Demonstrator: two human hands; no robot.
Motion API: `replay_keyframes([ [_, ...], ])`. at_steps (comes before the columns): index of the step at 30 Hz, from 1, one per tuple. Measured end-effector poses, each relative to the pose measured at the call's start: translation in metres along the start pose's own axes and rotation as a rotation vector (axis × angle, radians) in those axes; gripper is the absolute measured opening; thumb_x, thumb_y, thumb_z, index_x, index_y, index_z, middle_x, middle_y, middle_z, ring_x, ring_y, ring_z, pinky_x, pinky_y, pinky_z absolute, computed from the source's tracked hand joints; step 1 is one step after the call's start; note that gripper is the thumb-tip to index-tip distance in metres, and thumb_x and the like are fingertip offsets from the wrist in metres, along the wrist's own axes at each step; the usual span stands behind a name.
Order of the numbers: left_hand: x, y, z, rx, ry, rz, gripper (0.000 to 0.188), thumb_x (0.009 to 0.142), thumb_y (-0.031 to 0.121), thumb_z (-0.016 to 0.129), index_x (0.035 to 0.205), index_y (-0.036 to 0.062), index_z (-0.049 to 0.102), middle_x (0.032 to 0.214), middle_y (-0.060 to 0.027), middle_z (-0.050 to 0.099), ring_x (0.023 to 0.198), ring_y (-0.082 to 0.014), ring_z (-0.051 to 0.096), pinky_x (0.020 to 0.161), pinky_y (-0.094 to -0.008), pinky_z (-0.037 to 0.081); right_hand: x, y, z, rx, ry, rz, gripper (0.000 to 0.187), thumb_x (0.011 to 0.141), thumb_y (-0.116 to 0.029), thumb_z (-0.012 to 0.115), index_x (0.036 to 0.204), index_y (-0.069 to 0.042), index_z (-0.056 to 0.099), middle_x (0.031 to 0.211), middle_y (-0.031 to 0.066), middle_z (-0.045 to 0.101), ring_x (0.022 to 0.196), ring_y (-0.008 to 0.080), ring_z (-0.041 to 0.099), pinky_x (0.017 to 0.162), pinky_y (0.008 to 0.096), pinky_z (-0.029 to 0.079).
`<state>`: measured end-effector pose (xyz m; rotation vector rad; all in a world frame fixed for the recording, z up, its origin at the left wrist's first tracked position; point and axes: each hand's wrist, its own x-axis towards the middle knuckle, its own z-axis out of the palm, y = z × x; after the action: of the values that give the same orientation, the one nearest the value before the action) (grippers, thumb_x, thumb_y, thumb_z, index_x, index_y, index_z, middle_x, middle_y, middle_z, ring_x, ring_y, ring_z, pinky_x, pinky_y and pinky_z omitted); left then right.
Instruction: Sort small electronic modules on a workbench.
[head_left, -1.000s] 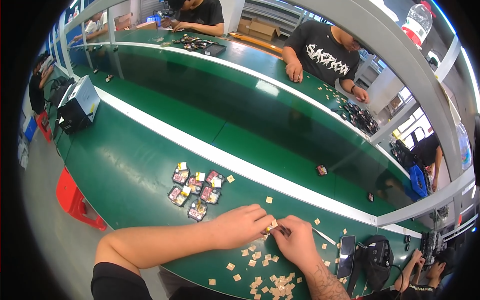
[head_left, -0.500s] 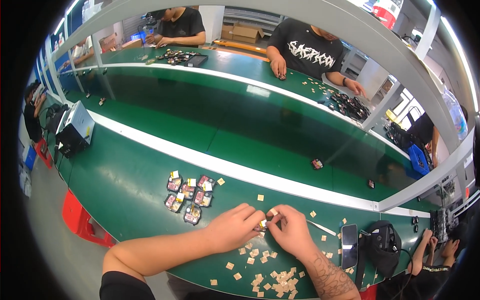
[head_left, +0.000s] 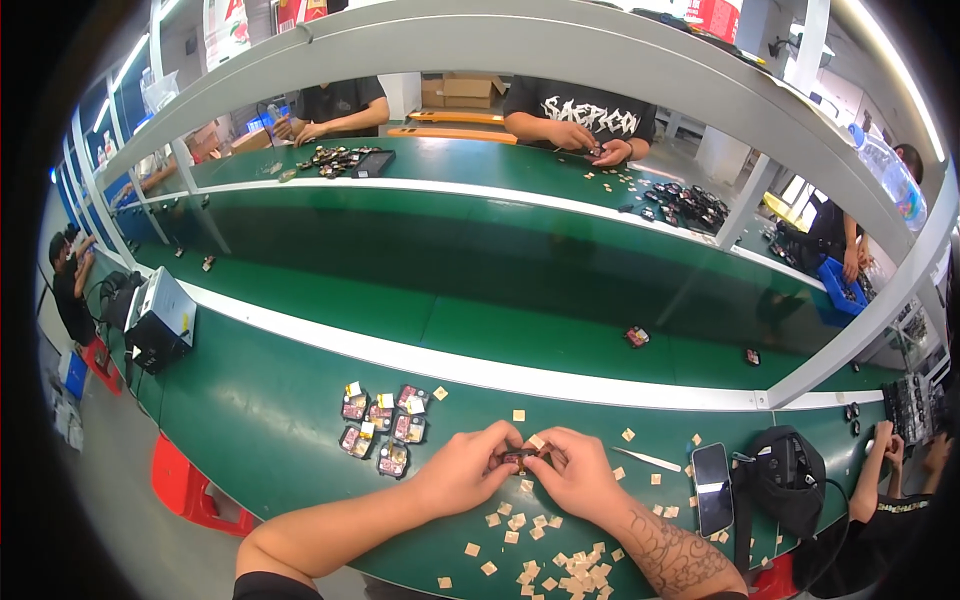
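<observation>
Between my two hands is a small black-cased circuit module (head_left: pixel 517 459), partly covered by fingers. The fingers of my left hand (head_left: pixel 468 466) pinch its left side. My right hand (head_left: pixel 582 474) grips the other side with thumb and fingers, and a small tan square pad (head_left: pixel 537 441) shows at its fingertips. To the left on the green bench lies a group of several similar modules (head_left: pixel 393 458), most with a white and yellow tab. Loose tan square pads (head_left: pixel 580 572) are heaped and scattered in front of my hands.
White-handled tweezers (head_left: pixel 648 459), a phone (head_left: pixel 712 488) and a black bag (head_left: pixel 785 480) lie to the right. Beyond a white rail (head_left: pixel 400 353) runs a green belt (head_left: pixel 480 300) carrying a few modules. A metal-cased box (head_left: pixel 162 318) stands far left. Co-workers sit opposite and at both sides.
My view has shifted, so the bench appears lower. The module in my hands now shows more of its dark case. The co-worker opposite has brought both hands together around a small dark part.
</observation>
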<state>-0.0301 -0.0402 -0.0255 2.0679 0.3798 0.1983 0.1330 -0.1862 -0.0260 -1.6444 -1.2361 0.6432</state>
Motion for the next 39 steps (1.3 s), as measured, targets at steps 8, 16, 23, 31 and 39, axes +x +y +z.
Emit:
replay_keyframes([
  [8, 0.040, -0.007, -0.008, 0.156, 0.220, 0.098, 0.022, 0.096, 0.005, 0.071, 0.115, 0.0042, 0.059, 0.084, -0.0168, 0.069, 0.076, -0.0335, 0.070, 0.069, -0.0443, 0.053, -0.002, 0.008, -0.005, -0.166, 0.251, -0.199, 0.022, 0.097, -0.008, 0.074, 0.117, -0.002, 0.069, 0.104, 0.0141, 0.068, 0.088, 0.0327, 0.073, 0.078, 0.0392, 0.058],
  [16, 0.140, -0.059, -0.103, 0.698, 0.329, -0.191, 0.048, 0.091, 0.019, 0.079, 0.134, 0.0065, 0.062, 0.116, -0.0212, 0.071, 0.109, -0.0382, 0.071, 0.094, -0.0466, 0.057, -0.002, 0.013, -0.009, -0.145, 0.160, -0.346, 0.006, 0.102, -0.005, 0.065, 0.105, -0.002, 0.070, 0.094, 0.0138, 0.065, 0.075, 0.0353, 0.066, 0.065, 0.0414, 0.052],
  [23, 0.071, -0.026, -0.131, 0.748, -0.133, -0.041, 0.068, 0.089, 0.025, 0.082, 0.150, 0.0089, 0.057, 0.142, -0.0235, 0.057, 0.133, -0.0402, 0.059, 0.113, -0.0476, 0.051, -0.005, 0.020, -0.017, -0.141, 0.143, -0.321, 0.007, 0.102, -0.011, 0.067, 0.099, -0.004, 0.068, 0.085, 0.0113, 0.065, 0.070, 0.0341, 0.065, 0.063, 0.0417, 0.052],
  [31, 0.031, -0.015, -0.127, 0.614, -0.220, -0.295, 0.034, 0.094, 0.019, 0.081, 0.123, 0.0071, 0.066, 0.113, -0.0122, 0.063, 0.097, -0.0260, 0.067, 0.088, -0.0395, 0.056, -0.002, 0.014, -0.009, -0.065, 0.143, -0.273, 0.007, 0.101, -0.009, 0.069, 0.098, -0.003, 0.070, 0.082, 0.0110, 0.062, 0.064, 0.0255, 0.062, 0.060, 0.0362, 0.049],
  [39, 0.053, -0.021, -0.117, 0.430, -0.298, -0.201, 0.027, 0.096, 0.012, 0.074, 0.122, 0.0048, 0.071, 0.102, -0.0088, 0.069, 0.093, -0.0189, 0.070, 0.084, -0.0369, 0.057, -0.003, 0.017, -0.013, -0.140, 0.119, -0.265, 0.008, 0.103, -0.013, 0.068, 0.102, -0.005, 0.070, 0.089, 0.0114, 0.066, 0.071, 0.0326, 0.066, 0.063, 0.0406, 0.053],
])
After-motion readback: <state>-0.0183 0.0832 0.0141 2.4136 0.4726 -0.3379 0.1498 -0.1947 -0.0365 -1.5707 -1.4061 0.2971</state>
